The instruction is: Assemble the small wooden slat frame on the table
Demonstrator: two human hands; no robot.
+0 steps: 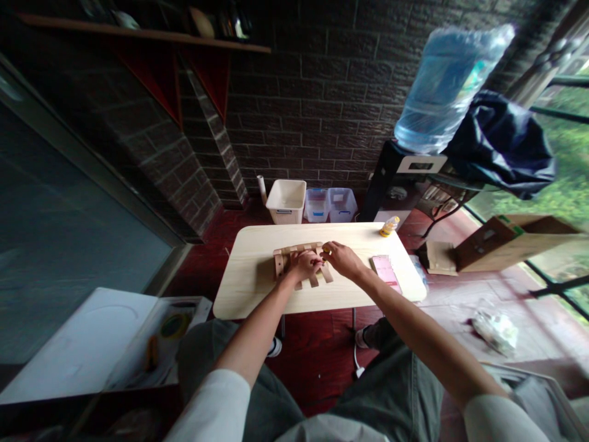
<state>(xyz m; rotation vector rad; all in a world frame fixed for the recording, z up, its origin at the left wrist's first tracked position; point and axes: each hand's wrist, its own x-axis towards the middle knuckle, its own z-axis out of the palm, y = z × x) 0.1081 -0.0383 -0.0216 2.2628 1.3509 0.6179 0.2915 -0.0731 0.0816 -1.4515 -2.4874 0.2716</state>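
The left hand (305,265) lies over the wooden rack (278,264), probably steadying it; its grip is unclear. The right hand (341,258) pinches a small yellow piece (326,250).

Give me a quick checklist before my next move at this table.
1. Wooden frame resting on the table: ok.
2. Frame in full view: not ok, hands cover part.
3. Left hand at the frame: ok.
4. Right hand gripping the small yellow piece firmly: cannot tell, too small.
5. Bottle away from both hands: ok.
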